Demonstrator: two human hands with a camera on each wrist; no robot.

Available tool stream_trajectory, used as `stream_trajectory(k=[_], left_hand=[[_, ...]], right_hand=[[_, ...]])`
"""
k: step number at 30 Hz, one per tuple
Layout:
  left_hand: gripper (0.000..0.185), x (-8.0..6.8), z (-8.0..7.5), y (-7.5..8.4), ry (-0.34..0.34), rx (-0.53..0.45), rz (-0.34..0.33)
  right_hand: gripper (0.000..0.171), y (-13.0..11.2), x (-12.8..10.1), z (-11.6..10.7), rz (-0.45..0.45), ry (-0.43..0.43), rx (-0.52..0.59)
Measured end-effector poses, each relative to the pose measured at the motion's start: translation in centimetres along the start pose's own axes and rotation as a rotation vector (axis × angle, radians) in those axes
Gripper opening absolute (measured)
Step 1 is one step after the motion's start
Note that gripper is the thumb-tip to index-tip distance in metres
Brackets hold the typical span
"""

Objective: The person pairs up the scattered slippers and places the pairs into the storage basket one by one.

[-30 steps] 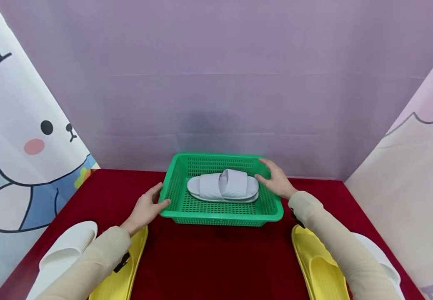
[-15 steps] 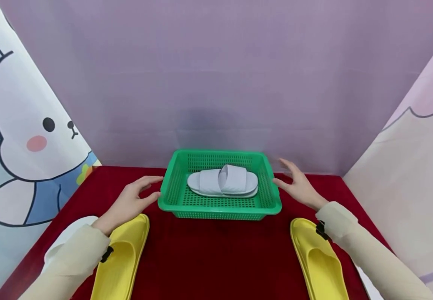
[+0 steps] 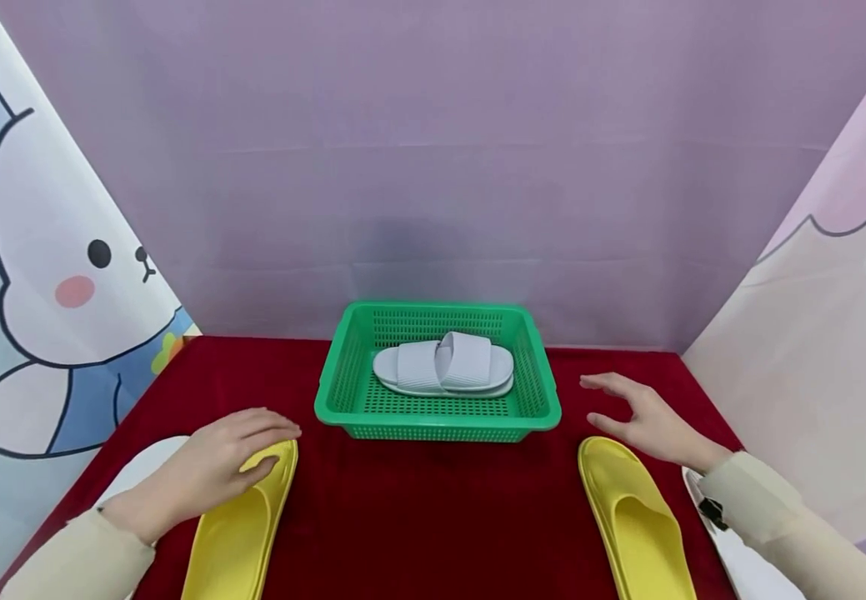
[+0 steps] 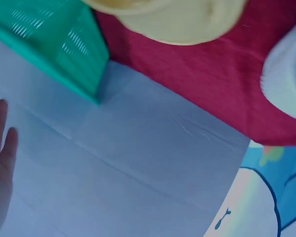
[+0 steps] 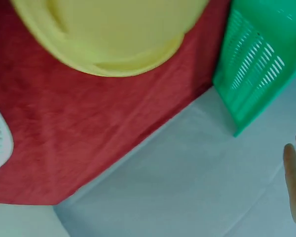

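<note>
In the head view, a green plastic basket (image 3: pixel 440 433) stands at the back middle of the red cloth. Two pale grey-white slide slippers (image 3: pixel 443 367) lie in it, one partly on top of the other. My left hand (image 3: pixel 211 462), fingers loosely bent and holding nothing, is over the toe of the left yellow slipper (image 3: pixel 233 533). To the basket's right, my right hand (image 3: pixel 646 421) is apart from it, thumb and fingers spread with nothing between them. Just below that hand lies the right yellow slipper (image 3: pixel 638 517).
A white slipper (image 3: pixel 151 462) lies at the far left, partly behind my left arm. Another white slipper (image 3: pixel 740 550) is at the far right, partly under my right sleeve. A purple cloth wall (image 3: pixel 433 167) rises behind the basket, with printed sheets on both sides.
Both hands have left the basket's sides and drawn back toward me and outward, left hand to the left, right hand to the right. The basket and its slippers look nearly unmoved.
</note>
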State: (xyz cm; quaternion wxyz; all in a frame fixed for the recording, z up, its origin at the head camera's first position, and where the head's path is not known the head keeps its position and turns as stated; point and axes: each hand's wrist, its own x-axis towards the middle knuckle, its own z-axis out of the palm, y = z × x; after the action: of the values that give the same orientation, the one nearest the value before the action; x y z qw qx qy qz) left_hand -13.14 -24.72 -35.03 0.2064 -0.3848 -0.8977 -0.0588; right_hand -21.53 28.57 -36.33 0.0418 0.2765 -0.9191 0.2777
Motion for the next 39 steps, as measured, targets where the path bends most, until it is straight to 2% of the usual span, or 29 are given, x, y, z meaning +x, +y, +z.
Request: stream_trajectory(k=[1,3,4,9,13,17,18,20,22,25,26,29,30,33,39], left_hand=[[0.03,-0.3,0.0,0.0,-0.03,0.027,0.03],[0.046,-0.9,0.1,0.0,-0.106,0.065,0.07],[0.048,-1.3,0.2,0.0,-0.135,0.088,0.09],[0.063,-3.4,1.0,-0.9,-0.258,0.226,0.158],[0.082,-5.1,1.6,-2.9,-0.274,0.279,0.206],[0.05,-6.0,2.8,-5.2,-0.215,0.337,0.307],[0.05,-6.1,3.0,-5.6,-0.2,0.351,0.34],[0.065,-6.1,3.6,-6.4,-0.187,0.363,0.401],[0.064,-6.0,4.0,-6.9,-0.212,0.331,0.448],[0.044,-5.7,4.4,-7.4,-0.288,0.252,0.498],[0.047,-5.5,4.6,-7.6,-0.315,0.237,0.514],[0.083,-5.0,5.3,-8.0,-0.366,0.197,0.556],[0.088,-4.8,5.5,-8.2,-0.375,0.188,0.572],[0.094,-4.3,6.1,-8.5,-0.41,0.158,0.601],[0.097,-3.6,6.6,-8.9,-0.474,0.132,0.618]], right_hand=[[0.05,0.1,-0.3,0.1,-0.008,0.005,-0.02],[0.049,0.4,-1.0,0.3,-0.026,-0.007,-0.043],[0.05,0.6,-1.2,0.5,-0.032,-0.025,-0.048],[0.065,1.5,-2.6,1.3,-0.011,-0.194,-0.045],[0.084,2.4,-3.5,1.6,0.051,-0.335,0.015],[0.09,3.0,-4.0,1.8,0.089,-0.416,0.049],[0.09,3.1,-4.1,1.9,0.097,-0.436,0.053],[0.089,3.2,-4.2,1.9,0.113,-0.468,0.046],[0.088,3.1,-4.4,1.9,0.129,-0.496,0.048],[0.086,3.2,-4.5,1.9,0.14,-0.506,0.022],[0.085,3.2,-4.5,1.9,0.145,-0.506,0.021],[0.082,3.5,-4.4,2.0,0.156,-0.507,0.018],[0.081,3.6,-4.4,2.0,0.161,-0.51,0.021],[0.079,3.8,-4.2,2.1,0.177,-0.517,0.036],[0.081,4.0,-4.2,2.0,0.221,-0.531,0.089]])
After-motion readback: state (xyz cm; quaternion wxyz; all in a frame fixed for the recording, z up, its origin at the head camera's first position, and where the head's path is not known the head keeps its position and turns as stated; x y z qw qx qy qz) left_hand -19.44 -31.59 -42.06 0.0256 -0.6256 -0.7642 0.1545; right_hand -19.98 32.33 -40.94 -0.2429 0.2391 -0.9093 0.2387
